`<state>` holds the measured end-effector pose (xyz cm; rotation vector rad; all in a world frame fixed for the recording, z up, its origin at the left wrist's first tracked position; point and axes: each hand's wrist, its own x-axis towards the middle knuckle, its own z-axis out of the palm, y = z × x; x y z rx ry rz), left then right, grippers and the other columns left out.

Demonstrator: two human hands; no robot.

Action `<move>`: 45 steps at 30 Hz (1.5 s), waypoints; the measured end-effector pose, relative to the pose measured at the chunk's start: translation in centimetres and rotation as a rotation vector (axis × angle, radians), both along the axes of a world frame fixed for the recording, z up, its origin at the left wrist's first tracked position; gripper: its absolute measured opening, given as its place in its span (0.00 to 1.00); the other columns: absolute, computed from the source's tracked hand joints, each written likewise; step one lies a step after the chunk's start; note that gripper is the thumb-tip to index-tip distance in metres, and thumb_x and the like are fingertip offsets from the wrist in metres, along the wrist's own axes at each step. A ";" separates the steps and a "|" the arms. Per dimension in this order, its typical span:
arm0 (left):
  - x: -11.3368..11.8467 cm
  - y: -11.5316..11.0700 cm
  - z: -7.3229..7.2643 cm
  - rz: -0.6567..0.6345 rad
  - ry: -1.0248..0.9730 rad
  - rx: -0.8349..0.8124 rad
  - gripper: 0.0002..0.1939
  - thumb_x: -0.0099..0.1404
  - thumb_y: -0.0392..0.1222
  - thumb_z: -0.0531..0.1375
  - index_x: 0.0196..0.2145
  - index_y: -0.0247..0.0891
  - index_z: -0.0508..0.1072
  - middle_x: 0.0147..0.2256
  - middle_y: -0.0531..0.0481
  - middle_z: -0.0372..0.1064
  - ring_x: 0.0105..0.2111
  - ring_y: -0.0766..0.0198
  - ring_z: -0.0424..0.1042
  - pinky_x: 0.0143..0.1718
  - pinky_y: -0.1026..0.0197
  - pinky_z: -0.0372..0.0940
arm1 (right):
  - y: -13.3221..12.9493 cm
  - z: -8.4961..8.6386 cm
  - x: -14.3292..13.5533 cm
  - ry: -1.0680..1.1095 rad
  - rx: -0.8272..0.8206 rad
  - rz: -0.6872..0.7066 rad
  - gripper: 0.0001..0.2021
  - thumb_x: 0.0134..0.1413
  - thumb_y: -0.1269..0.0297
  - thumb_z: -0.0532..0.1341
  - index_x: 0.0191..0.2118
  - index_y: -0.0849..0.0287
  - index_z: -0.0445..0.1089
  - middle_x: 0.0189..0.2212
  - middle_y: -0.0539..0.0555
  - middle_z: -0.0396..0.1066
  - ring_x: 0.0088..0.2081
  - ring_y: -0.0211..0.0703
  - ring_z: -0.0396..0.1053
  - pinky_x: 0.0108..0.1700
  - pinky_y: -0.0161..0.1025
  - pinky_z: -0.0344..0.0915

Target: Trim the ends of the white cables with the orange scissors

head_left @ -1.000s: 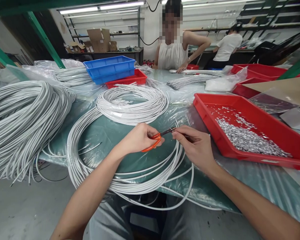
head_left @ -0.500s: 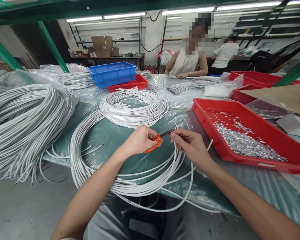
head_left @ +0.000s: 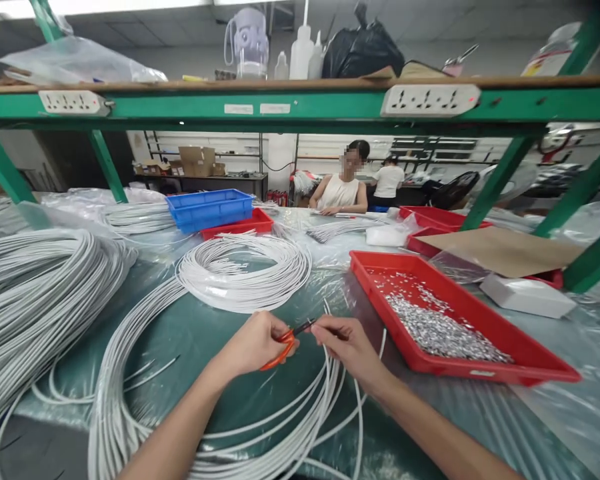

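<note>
My left hand (head_left: 260, 341) is closed round the orange handles of a pair of scissors (head_left: 280, 350), whose dark blades point right. The blade tips meet the fingertips of my right hand (head_left: 347, 343), which pinch the end of a white cable (head_left: 326, 360). Several more white cables hang down below that hand and join the loose coil (head_left: 113, 380) lying on the table under my arms. Just beyond my hands sits a second, tighter coil of white cables (head_left: 245, 273). What exactly lies between the blades is too small to make out.
At the right, a red tray (head_left: 430, 365) holds many small silvery metal pieces. A big cable bundle (head_left: 40, 313) lies at the left. Further back are a blue bin (head_left: 210, 212) and a seated person (head_left: 343, 193). A green shelf beam (head_left: 330, 107) with power strips crosses above.
The camera view has tilted upward, bringing the overhead shelf into sight and shifting the scene lower. Both hands keep nearly the same pose at the scissors and cable.
</note>
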<state>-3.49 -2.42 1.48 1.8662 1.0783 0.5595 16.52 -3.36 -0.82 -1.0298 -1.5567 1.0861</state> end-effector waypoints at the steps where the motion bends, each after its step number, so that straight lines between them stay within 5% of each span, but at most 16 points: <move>1: 0.0 0.0 0.0 -0.011 -0.002 0.001 0.12 0.56 0.43 0.56 0.19 0.33 0.66 0.20 0.51 0.65 0.21 0.70 0.58 0.23 0.66 0.52 | 0.0 -0.1 0.0 0.002 0.001 0.005 0.19 0.52 0.50 0.64 0.21 0.61 0.70 0.18 0.47 0.56 0.19 0.31 0.48 0.20 0.35 0.43; 15: 0.0 0.3 -0.9 0.044 0.102 0.154 0.20 0.59 0.52 0.57 0.19 0.36 0.57 0.21 0.56 0.45 0.24 0.71 0.45 0.23 0.64 0.41 | -0.1 0.0 0.0 -0.028 0.082 0.054 0.20 0.54 0.49 0.63 0.22 0.61 0.70 0.20 0.49 0.59 0.21 0.33 0.51 0.21 0.34 0.46; 32: -0.2 -0.1 -0.4 -0.009 0.022 0.103 0.20 0.59 0.50 0.60 0.19 0.35 0.60 0.20 0.56 0.49 0.22 0.72 0.46 0.23 0.64 0.42 | -0.5 0.7 0.5 -0.104 0.194 0.063 0.12 0.57 0.60 0.63 0.25 0.60 0.74 0.22 0.51 0.65 0.26 0.37 0.60 0.28 0.37 0.55; 45: -0.1 -0.2 0.0 0.011 0.035 0.095 0.21 0.58 0.52 0.60 0.18 0.33 0.65 0.18 0.54 0.57 0.20 0.73 0.50 0.22 0.64 0.45 | -0.4 1.0 0.5 -0.092 0.131 -0.014 0.15 0.49 0.51 0.68 0.24 0.59 0.77 0.21 0.52 0.69 0.25 0.39 0.62 0.28 0.38 0.59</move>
